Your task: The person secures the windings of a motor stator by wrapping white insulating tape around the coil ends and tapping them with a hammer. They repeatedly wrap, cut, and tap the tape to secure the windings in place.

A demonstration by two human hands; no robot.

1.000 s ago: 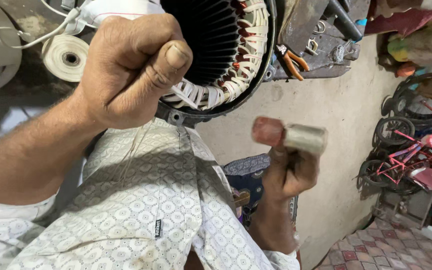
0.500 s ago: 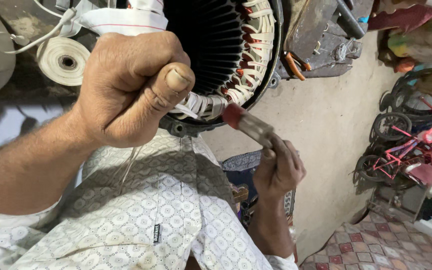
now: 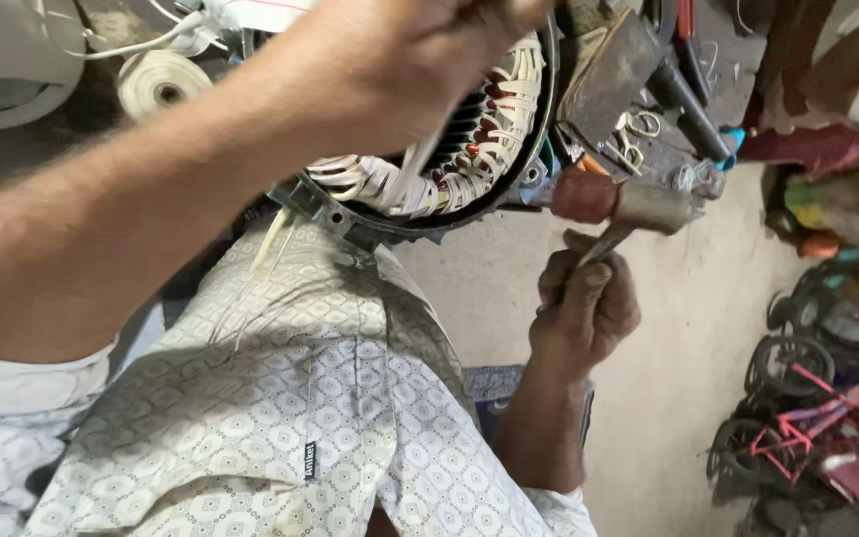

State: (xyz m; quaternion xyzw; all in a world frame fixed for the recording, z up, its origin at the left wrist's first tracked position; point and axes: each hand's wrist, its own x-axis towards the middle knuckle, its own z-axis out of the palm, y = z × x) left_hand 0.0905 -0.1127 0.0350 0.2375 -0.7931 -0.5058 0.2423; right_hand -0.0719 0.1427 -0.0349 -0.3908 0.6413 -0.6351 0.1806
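Nearest, the left hand (image 3: 390, 60) is fisted against the motor stator (image 3: 449, 169) resting on the patterned lap; what its fingers hold I cannot tell. Farther right, the right hand (image 3: 584, 303) grips a hammer (image 3: 623, 204), head beside the stator's rim.

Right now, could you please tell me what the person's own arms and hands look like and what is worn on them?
Both hands, the left hand and the right hand, are bare: no gloves, rings or watch show. Both forearms are uncovered. The short-sleeved pale shirt has a small repeating geometric print and a little dark tag sewn on its front.
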